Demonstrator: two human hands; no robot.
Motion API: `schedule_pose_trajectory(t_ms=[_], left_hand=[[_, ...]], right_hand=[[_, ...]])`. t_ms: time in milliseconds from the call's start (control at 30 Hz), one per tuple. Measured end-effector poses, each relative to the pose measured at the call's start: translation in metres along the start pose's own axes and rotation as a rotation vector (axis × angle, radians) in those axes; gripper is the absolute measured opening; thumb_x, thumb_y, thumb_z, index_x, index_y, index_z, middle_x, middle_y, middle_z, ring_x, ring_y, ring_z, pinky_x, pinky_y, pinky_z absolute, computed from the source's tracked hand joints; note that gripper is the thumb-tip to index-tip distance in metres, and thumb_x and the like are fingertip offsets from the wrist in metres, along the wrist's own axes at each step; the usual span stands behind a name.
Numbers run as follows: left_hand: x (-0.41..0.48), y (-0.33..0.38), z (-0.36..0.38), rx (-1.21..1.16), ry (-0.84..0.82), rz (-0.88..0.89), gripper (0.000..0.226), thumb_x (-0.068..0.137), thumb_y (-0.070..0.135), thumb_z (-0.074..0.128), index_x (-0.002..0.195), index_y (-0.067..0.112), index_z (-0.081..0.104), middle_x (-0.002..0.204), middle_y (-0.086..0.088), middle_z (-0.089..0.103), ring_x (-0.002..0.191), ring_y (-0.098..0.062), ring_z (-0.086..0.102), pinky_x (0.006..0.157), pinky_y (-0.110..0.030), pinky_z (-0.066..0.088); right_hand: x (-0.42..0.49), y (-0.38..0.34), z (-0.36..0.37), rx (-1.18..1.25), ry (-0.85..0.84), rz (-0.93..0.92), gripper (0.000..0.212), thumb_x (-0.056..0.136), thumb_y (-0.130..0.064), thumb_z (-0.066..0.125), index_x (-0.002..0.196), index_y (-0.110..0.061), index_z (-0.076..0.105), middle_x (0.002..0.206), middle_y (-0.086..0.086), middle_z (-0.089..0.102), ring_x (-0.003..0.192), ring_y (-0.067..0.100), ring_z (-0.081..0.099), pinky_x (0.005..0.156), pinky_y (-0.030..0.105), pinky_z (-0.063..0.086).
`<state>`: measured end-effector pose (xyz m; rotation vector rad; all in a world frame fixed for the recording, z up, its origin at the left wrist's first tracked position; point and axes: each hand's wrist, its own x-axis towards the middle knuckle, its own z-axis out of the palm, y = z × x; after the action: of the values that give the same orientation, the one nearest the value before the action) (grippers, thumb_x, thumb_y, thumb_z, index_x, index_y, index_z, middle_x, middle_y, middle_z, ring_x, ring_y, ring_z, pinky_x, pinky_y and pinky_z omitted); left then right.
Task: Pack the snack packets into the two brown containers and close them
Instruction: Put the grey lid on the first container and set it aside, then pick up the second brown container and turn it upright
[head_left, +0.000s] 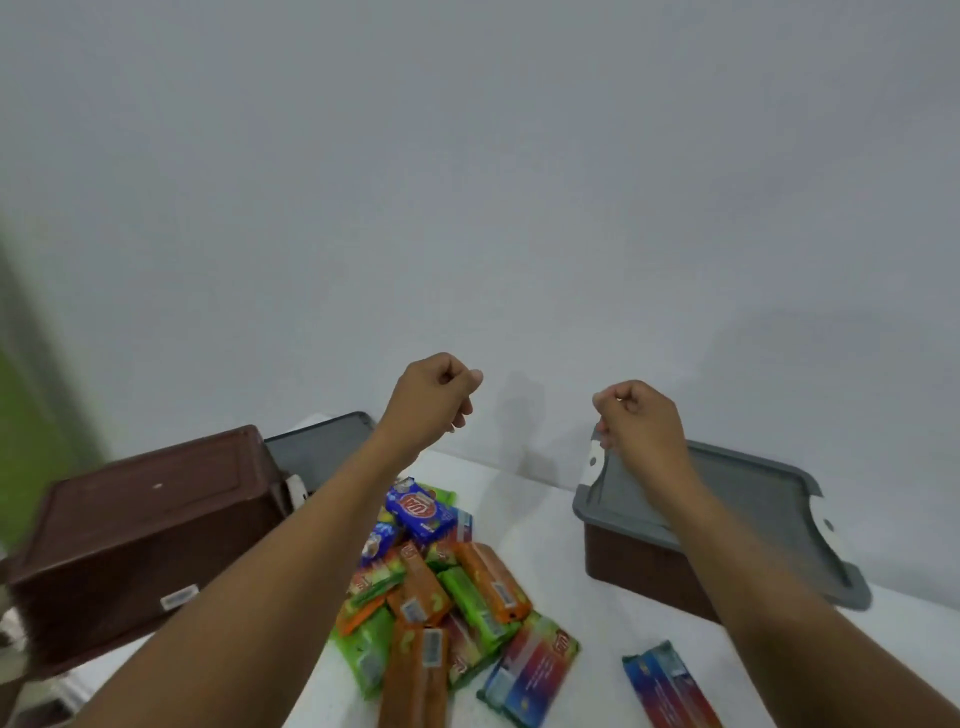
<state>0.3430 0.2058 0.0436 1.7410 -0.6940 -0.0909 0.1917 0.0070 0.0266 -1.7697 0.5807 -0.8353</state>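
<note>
Outside, snack packets (447, 587) beside lidded brown container (626, 564).

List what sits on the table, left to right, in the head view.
upturned container → grey lid → packet pile → lidded container

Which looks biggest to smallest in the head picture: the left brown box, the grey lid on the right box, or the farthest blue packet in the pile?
1. left brown box
2. grey lid, partly behind the right arm
3. farthest blue packet
Box and lid look close, so that pair is unsure.
</note>
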Motion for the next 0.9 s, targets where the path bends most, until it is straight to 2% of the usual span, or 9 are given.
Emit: schedule_pose_trajectory(t_ms=[100, 267, 433, 567, 633, 733, 833, 900], left_hand=[[-0.002, -0.010, -0.048, 0.043, 0.019, 0.027, 0.027, 0.096, 0.028, 0.066, 0.083, 0.004, 0.063, 0.072, -0.012, 0.071, 0.058, -0.016, 0.061, 0.056, -0.031, 0.050], [-0.009, -0.036, -0.136, 0.111, 0.062, 0.038, 0.029, 0.097, 0.029, 0.067, 0.081, 0.004, 0.064, 0.069, -0.010, 0.071, 0.056, -0.016, 0.062, 0.057, -0.029, 0.049], [-0.027, -0.073, -0.227, 0.134, 0.149, -0.039, 0.029, 0.097, 0.027, 0.067, 0.083, 0.002, 0.065, 0.067, -0.009, 0.069, 0.054, -0.016, 0.059, 0.055, -0.029, 0.046], [-0.042, -0.101, -0.297, 0.178, 0.251, -0.114, 0.021, 0.097, 0.026, 0.067, 0.082, 0.012, 0.070, 0.073, -0.005, 0.071, 0.057, -0.017, 0.062, 0.056, -0.029, 0.049], [-0.048, -0.117, -0.328, 0.170, 0.313, -0.152, 0.015, 0.097, 0.022, 0.067, 0.085, 0.015, 0.074, 0.076, -0.003, 0.073, 0.057, -0.017, 0.064, 0.056, -0.030, 0.050], [-0.059, -0.137, -0.360, 0.135, 0.384, -0.208, 0.012, 0.096, 0.019, 0.068, 0.088, 0.019, 0.077, 0.076, -0.002, 0.075, 0.057, -0.016, 0.063, 0.056, -0.029, 0.050], [-0.068, -0.154, -0.380, 0.128, 0.434, -0.259, 0.018, 0.094, 0.010, 0.068, 0.087, 0.024, 0.077, 0.078, -0.003, 0.075, 0.061, -0.017, 0.062, 0.058, -0.027, 0.048], [-0.071, -0.172, -0.390, 0.145, 0.472, -0.332, 0.022, 0.090, 0.006, 0.068, 0.085, 0.026, 0.076, 0.086, -0.006, 0.076, 0.067, -0.019, 0.061, 0.066, -0.031, 0.050]], right_hand=[[-0.008, -0.015, 0.050, -0.001, -0.049, -0.015, 0.013, 0.094, -0.026, 0.063, 0.089, -0.015, 0.067, 0.075, 0.007, 0.069, 0.061, 0.014, 0.061, 0.048, 0.017, 0.043], [-0.029, -0.037, 0.139, 0.017, -0.175, -0.043, 0.009, 0.092, -0.023, 0.066, 0.089, -0.015, 0.070, 0.074, 0.004, 0.067, 0.055, 0.007, 0.059, 0.047, 0.014, 0.043], [-0.053, -0.052, 0.227, 0.061, -0.314, -0.082, 0.009, 0.091, -0.029, 0.071, 0.088, -0.022, 0.076, 0.070, 0.000, 0.070, 0.054, 0.011, 0.059, 0.055, 0.023, 0.046], [-0.070, -0.056, 0.294, 0.097, -0.378, -0.084, 0.008, 0.091, -0.027, 0.071, 0.087, -0.023, 0.077, 0.072, -0.002, 0.072, 0.057, 0.009, 0.061, 0.058, 0.022, 0.047], [-0.078, -0.054, 0.323, 0.115, -0.413, -0.055, 0.008, 0.092, -0.022, 0.071, 0.089, -0.024, 0.078, 0.077, -0.003, 0.074, 0.063, 0.010, 0.065, 0.062, 0.024, 0.049], [-0.085, -0.052, 0.355, 0.121, -0.452, -0.012, 0.018, 0.093, -0.014, 0.068, 0.091, -0.029, 0.077, 0.091, -0.002, 0.077, 0.078, 0.015, 0.070, 0.073, 0.030, 0.054], [-0.087, -0.046, 0.379, 0.099, -0.479, 0.006, 0.016, 0.094, -0.017, 0.067, 0.102, -0.026, 0.078, 0.108, 0.000, 0.075, 0.099, 0.017, 0.069, 0.093, 0.038, 0.056], [-0.088, -0.046, 0.389, 0.086, -0.493, 0.030, 0.019, 0.094, -0.024, 0.068, 0.111, -0.026, 0.076, 0.115, -0.002, 0.073, 0.106, 0.016, 0.067, 0.100, 0.042, 0.054]])
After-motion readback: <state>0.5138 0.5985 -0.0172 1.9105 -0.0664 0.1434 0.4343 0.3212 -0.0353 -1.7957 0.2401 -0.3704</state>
